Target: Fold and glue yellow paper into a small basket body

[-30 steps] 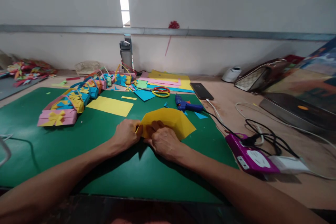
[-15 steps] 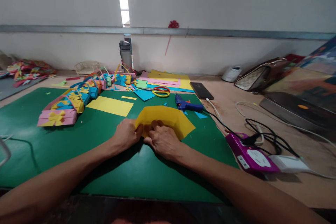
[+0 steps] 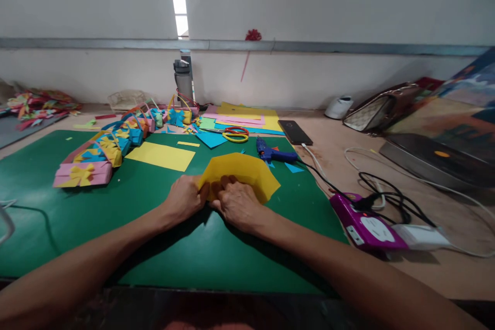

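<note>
From where I stand, the likeliest trouble is a crooked or crushed crease: the yellow sheet (image 3: 243, 167) bows up in a loose curve, and uneven pressure from the two hands could buckle it. If the left hand (image 3: 184, 198) slackened, I think the bent edge might spring back. A hard shove from the right hand (image 3: 237, 203) could dent the middle or tear the paper. There's also the blue glue gun (image 3: 276, 153) near the sheet's far edge, at about one o'clock from the right hand; a wide sweep that way might knock it, or snag its black cord. Whether it's hot, I can't tell.

As for the sheet, it's between and beyond the hands, above the green mat (image 3: 154, 252) on the worktop (image 3: 425, 276). Taking twelve as straight away from the person, it spreads towards two o'clock from the left hand, which is closed on its near-left edge in what looks like a pinch. From the right hand it rises at twelve, with its free corner out at two. Those right fingers are bent against the near side of the paper; whether they grip it or only press, I can't make out.
</note>
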`<action>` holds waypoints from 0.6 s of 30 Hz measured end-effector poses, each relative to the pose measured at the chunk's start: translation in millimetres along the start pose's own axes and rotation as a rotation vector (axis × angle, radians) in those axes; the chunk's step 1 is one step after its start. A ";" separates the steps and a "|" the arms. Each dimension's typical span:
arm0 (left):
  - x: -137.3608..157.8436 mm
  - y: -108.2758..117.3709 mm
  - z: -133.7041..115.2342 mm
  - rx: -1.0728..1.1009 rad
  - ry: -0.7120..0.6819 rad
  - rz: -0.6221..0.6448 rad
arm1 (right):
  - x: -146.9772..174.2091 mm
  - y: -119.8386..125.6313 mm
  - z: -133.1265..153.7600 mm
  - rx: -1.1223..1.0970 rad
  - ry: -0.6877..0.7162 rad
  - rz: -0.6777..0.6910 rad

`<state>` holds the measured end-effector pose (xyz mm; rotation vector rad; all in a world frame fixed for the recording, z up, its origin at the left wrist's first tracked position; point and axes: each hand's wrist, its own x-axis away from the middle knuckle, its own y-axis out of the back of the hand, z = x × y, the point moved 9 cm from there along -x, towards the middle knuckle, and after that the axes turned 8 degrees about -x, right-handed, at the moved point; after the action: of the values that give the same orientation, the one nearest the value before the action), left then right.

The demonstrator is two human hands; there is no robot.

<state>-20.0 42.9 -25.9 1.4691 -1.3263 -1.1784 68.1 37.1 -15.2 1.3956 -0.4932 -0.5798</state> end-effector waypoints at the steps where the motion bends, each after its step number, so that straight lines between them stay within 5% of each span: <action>1: -0.1 -0.1 0.3 -0.003 0.001 0.000 | -0.3 0.3 0.3 -0.001 -0.001 0.002; 18: 3.8 2.1 -3.4 0.018 -0.009 0.013 | 1.9 2.5 -3.0 -0.010 -0.069 0.043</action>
<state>-17.2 38.8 -23.5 1.4672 -1.3538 -1.1694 71.6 38.4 -13.0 1.3560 -0.5735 -0.5956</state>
